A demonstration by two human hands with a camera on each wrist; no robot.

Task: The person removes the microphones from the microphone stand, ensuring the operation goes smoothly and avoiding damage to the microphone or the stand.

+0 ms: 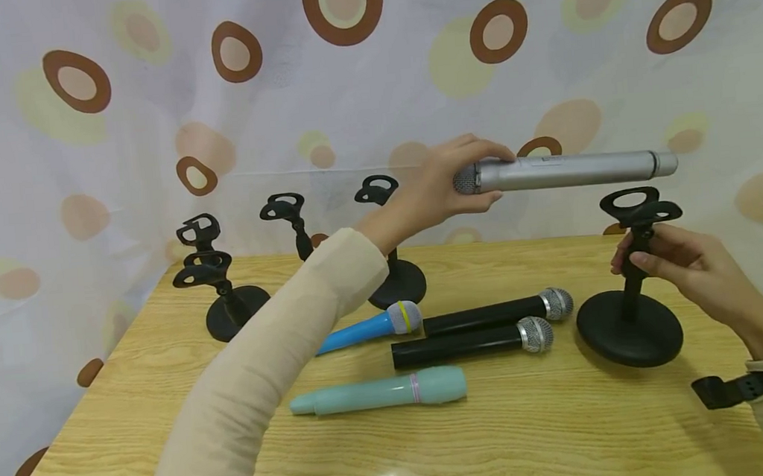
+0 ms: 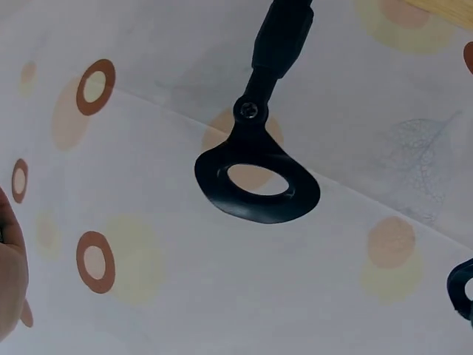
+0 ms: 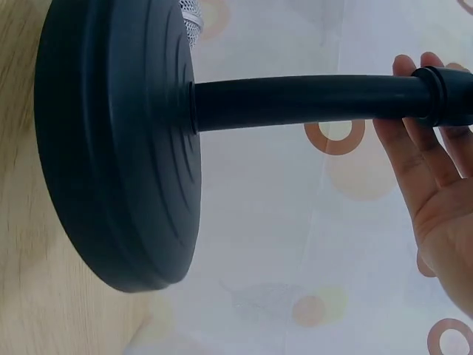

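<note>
A silver microphone [image 1: 571,170] is held level in the air by my left hand [image 1: 454,180], thumb and fingers pinching it at the mesh head. Its tail end points right, above the clip of a black microphone stand [image 1: 631,328]. My right hand [image 1: 700,265] grips that stand by its upper post, just under the clip. In the right wrist view the fingers of the right hand [image 3: 436,170] lie around the post [image 3: 310,102], and the round base [image 3: 126,148] shows large. The left wrist view catches only the edge of the left hand [image 2: 10,266]; the microphone is outside it.
Two black microphones [image 1: 460,346], a blue microphone [image 1: 368,330] and a light-green microphone [image 1: 380,392] lie on the wooden table [image 1: 538,435]. Several more black stands, one with its base [image 1: 399,285] showing, stand toward the back left, partly behind the left arm. A patterned cloth [image 1: 371,104] hangs behind.
</note>
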